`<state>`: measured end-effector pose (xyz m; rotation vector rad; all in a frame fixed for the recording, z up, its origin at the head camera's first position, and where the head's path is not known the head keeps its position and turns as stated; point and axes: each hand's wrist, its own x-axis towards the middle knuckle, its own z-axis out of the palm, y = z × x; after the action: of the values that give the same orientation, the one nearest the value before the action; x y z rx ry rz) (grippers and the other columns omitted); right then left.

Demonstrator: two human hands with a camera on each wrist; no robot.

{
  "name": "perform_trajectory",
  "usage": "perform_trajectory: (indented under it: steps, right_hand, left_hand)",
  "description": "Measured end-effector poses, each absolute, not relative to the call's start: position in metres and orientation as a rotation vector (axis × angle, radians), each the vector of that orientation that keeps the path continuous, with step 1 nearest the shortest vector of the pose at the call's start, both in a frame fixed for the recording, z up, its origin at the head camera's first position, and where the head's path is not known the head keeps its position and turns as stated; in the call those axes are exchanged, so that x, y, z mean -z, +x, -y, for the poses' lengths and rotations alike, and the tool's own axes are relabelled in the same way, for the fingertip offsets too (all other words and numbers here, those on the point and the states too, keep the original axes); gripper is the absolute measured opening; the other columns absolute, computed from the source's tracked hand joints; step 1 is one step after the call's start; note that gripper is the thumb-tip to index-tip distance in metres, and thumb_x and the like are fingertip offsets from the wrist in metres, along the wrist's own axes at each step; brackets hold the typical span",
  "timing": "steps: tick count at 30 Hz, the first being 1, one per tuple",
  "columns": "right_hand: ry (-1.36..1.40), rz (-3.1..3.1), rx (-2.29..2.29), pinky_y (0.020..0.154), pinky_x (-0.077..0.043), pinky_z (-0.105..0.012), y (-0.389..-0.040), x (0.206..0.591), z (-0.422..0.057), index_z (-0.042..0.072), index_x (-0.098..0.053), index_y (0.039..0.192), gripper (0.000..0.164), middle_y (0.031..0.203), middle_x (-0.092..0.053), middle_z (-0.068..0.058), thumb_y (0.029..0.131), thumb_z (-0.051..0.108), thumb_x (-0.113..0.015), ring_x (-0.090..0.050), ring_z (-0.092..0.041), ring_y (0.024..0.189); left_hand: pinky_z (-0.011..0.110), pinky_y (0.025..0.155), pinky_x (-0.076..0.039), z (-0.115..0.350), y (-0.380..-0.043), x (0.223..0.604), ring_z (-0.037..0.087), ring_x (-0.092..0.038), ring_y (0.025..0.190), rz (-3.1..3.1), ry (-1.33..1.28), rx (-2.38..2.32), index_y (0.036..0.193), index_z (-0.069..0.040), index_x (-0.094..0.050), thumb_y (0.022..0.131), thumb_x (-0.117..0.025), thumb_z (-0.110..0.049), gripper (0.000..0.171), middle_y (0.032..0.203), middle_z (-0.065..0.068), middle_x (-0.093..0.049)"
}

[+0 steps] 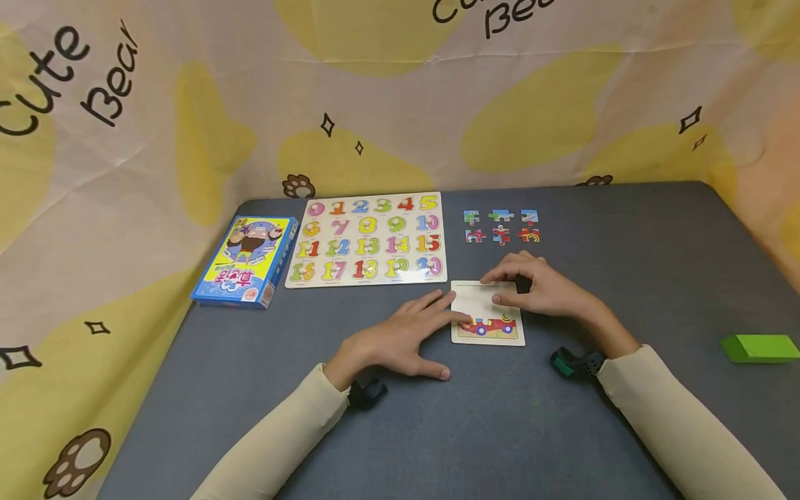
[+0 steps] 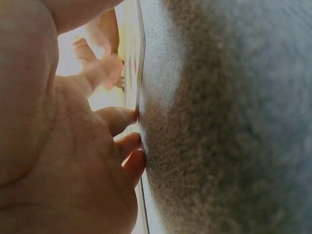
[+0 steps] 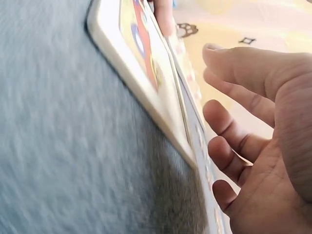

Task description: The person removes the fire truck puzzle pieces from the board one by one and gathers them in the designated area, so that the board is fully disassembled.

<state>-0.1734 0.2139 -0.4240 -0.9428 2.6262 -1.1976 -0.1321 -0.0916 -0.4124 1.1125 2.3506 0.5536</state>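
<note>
A small puzzle board (image 1: 484, 335) lies on the table, its lower part filled with a red vehicle picture and its upper part bare. My left hand (image 1: 400, 342) is at the board's left side, fingers spread, with the index fingertip on the red picture. Over the board's upper right corner is my right hand (image 1: 542, 286). Its fingers bend loosely with the thumb apart, and the right wrist view shows no thing between the fingers (image 3: 219, 117). Beyond the board, several loose puzzle pieces (image 1: 501, 235) lie in two rows.
Left of the pieces lies a number board (image 1: 364, 283) with coloured numerals. A blue and yellow box (image 1: 245, 260) sits beside it at the table's left edge. A green block (image 1: 759, 348) is at the far right. A printed cloth (image 1: 387, 90) hangs behind the table (image 1: 475, 430).
</note>
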Motion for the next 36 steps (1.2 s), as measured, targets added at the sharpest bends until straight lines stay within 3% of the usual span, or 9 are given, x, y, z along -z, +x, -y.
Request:
perform_trajectory:
  steps: [7,15,36]
  right_hand:
    - [-0.981,-2.6,1.141,0.078,-0.023,-0.039,-0.162,0.426,-0.198,0.022,-0.077,0.114,0.03,0.106,-0.07,0.004,0.085,0.021,-0.083,-0.047,-0.017,0.095]
    - [-1.027,-2.618,1.07,0.08,-0.02,-0.04,-0.154,0.43,-0.184,0.022,-0.077,0.111,0.032,0.101,-0.066,0.005,0.081,0.021,-0.087,-0.044,-0.016,0.093]
    - [-0.987,-2.636,1.006,0.077,-0.018,-0.038,-0.143,0.428,-0.184,0.025,-0.079,0.115,0.034,0.092,-0.061,0.009,0.083,0.014,-0.083,-0.038,-0.014,0.086]
  left_hand:
    - [0.051,0.127,-0.014,0.093,-0.134,0.413,0.02,-0.002,0.161,-2.387,1.077,-0.558,0.159,-0.021,-0.032,0.09,-0.074,-0.049,0.086,0.174,-0.002,-0.009]
    - [0.052,0.127,-0.014,0.096,-0.135,0.411,0.023,-0.005,0.161,-2.403,1.123,-0.543,0.159,-0.022,-0.034,0.091,-0.073,-0.047,0.083,0.173,-0.002,-0.014]
    - [0.053,0.126,-0.017,0.096,-0.138,0.413,0.024,-0.012,0.159,-2.446,1.146,-0.546,0.156,-0.026,-0.041,0.092,-0.073,-0.046,0.075,0.171,-0.005,-0.022]
